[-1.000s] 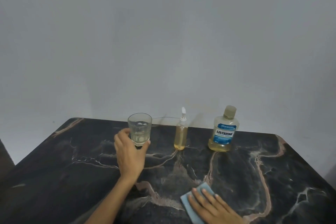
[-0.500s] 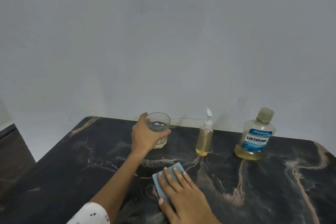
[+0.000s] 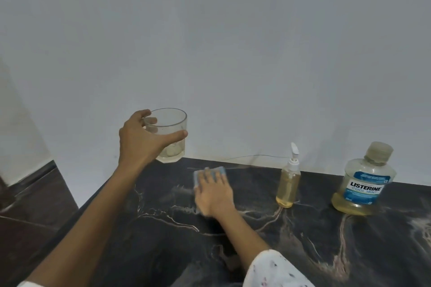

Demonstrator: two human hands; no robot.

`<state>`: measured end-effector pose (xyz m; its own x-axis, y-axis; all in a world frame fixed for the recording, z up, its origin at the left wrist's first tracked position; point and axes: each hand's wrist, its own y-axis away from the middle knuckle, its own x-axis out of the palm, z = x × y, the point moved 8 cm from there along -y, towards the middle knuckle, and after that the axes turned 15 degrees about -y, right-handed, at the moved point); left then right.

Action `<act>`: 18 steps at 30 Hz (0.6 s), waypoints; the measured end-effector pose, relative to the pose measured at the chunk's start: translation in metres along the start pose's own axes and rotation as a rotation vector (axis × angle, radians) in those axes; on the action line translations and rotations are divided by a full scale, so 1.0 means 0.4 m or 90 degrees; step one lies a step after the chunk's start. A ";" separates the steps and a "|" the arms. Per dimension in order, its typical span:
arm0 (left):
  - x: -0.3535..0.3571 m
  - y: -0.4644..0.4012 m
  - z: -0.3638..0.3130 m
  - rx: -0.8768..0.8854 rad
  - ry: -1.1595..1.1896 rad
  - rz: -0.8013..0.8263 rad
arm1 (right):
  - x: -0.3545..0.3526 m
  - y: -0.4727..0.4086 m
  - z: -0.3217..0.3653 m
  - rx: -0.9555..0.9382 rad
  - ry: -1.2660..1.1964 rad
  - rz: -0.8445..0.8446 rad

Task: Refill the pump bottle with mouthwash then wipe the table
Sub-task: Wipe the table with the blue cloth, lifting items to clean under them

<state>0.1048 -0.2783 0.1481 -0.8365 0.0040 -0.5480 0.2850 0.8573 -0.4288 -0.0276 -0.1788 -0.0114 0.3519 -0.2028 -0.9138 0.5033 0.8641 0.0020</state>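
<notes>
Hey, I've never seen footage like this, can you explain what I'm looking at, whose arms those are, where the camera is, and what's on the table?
There is no machine here. The picture comes from a wide-angle camera worn on a person's head, looking forward and down, so the two arms reaching in from the bottom are that person's own.

The left hand grips a clear glass and holds it lifted above the far edge of the dark marble table. The right hand lies flat with straight fingers on a light blue cloth, pressing it onto the tabletop, as in wiping.

To the right stand a small pump bottle full of yellowish liquid, pump on, and a Listerine mouthwash bottle, capped and holding only a little liquid. Behind everything is a plain pale wall.
</notes>
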 end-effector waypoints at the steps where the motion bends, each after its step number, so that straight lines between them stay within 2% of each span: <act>1: -0.004 0.002 0.001 -0.002 0.005 0.002 | 0.021 0.031 0.045 -0.090 -0.003 0.042; 3: -0.004 0.006 0.006 -0.002 0.011 0.008 | 0.064 0.150 0.092 -0.244 0.015 0.100; 4: -0.003 0.007 0.008 0.002 0.012 0.010 | 0.069 0.212 0.091 -0.289 0.024 0.071; 7: 0.000 0.013 0.008 0.015 0.021 0.017 | 0.011 0.282 -0.028 -0.147 0.006 -0.018; 10: 0.003 0.025 0.001 0.016 0.028 0.028 | -0.036 0.183 -0.145 0.036 -0.028 -0.057; 12: 0.013 0.040 -0.012 0.015 0.031 0.042 | -0.078 0.098 -0.158 0.170 -0.042 -0.112; 14: 0.027 0.056 -0.023 0.011 0.042 0.056 | -0.066 0.027 -0.115 0.209 -0.063 -0.103; 16: 0.043 0.067 -0.031 0.006 0.059 0.066 | -0.023 -0.003 -0.022 0.093 -0.041 -0.062; 18: 0.059 0.070 -0.038 0.010 0.067 0.076 | 0.038 0.044 0.078 -0.098 -0.043 0.016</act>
<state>0.0861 -0.2464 0.1341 -0.8401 0.1605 -0.5182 0.3923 0.8395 -0.3760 0.0112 -0.1809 -0.0127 0.4185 -0.2058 -0.8846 0.3686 0.9287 -0.0417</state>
